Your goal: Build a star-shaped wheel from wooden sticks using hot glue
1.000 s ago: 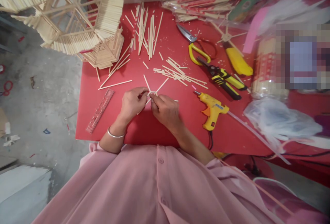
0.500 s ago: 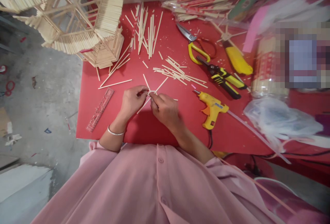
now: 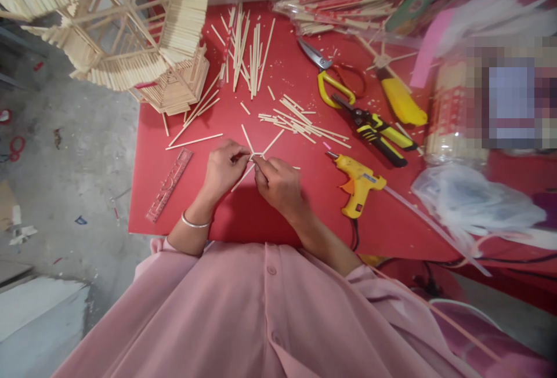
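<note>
My left hand (image 3: 223,168) and my right hand (image 3: 278,184) meet over the red table (image 3: 261,215), fingertips pinched together at the hub of a small star of thin bamboo sticks (image 3: 261,149). Sticks fan out from that hub toward the back and one runs down under my left fingers. A silver bangle sits on my left wrist. Loose cut sticks (image 3: 300,123) lie just behind the hands.
A yellow glue gun (image 3: 357,184) lies right of my right hand, with cutters (image 3: 376,131), scissors (image 3: 324,79) and a yellow knife (image 3: 402,102) behind it. A stick-built model (image 3: 130,30) stands at the back left. A ruler (image 3: 169,184) lies left; plastic bags right.
Both hands have stayed pinched at the hub. One stick under my left fingers has come into clearer view, angled down and left.
</note>
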Demonstrator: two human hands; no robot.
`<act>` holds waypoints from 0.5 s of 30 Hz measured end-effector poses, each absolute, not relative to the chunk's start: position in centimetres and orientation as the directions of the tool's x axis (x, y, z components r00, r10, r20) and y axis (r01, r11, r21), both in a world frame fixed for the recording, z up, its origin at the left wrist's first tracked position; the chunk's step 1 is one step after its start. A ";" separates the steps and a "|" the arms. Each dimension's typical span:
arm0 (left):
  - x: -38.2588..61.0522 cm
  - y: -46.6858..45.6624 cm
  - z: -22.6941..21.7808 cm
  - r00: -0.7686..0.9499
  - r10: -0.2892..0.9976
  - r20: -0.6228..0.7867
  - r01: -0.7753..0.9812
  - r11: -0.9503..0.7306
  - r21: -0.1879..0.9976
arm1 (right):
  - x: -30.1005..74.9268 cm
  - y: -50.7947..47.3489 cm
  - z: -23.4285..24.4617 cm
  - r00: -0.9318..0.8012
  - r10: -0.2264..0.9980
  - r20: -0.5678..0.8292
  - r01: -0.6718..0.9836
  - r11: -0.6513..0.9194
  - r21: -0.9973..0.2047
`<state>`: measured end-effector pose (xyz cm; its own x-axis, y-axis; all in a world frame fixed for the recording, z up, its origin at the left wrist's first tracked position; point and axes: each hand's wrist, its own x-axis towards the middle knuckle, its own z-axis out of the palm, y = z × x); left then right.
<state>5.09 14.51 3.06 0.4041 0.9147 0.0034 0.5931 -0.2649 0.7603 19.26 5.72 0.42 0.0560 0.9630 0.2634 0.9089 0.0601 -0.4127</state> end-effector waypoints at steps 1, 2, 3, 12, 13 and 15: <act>5.1 14.5 3.1 0.404 0.915 0.010 0.603 -0.274 0.749 | 19.3 5.7 0.5 0.053 0.962 0.267 0.909 0.064 -0.411; 5.1 14.5 3.2 0.402 0.916 0.010 0.612 -0.277 0.741 | 19.3 5.7 0.5 0.048 0.961 0.271 0.910 0.070 -0.409; 5.1 14.5 3.3 0.399 0.917 0.007 0.618 -0.275 0.737 | 19.3 5.7 0.6 0.044 0.960 0.276 0.911 0.075 -0.405; 5.2 14.4 3.2 0.404 0.915 0.005 0.626 -0.280 0.728 | 19.3 5.8 0.6 0.036 0.962 0.270 0.923 0.071 -0.378; 5.3 14.4 3.2 0.406 0.914 0.004 0.628 -0.282 0.725 | 19.3 5.8 0.6 0.034 0.961 0.274 0.924 0.074 -0.375; 5.3 14.4 3.2 0.405 0.914 0.003 0.632 -0.282 0.722 | 19.2 5.8 0.7 0.038 0.960 0.277 0.928 0.070 -0.367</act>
<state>5.29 14.36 3.19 0.4053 0.9142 0.0026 0.6320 -0.2822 0.7218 19.23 5.75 0.67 0.0376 0.9600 0.2775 0.9276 0.0697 -0.3670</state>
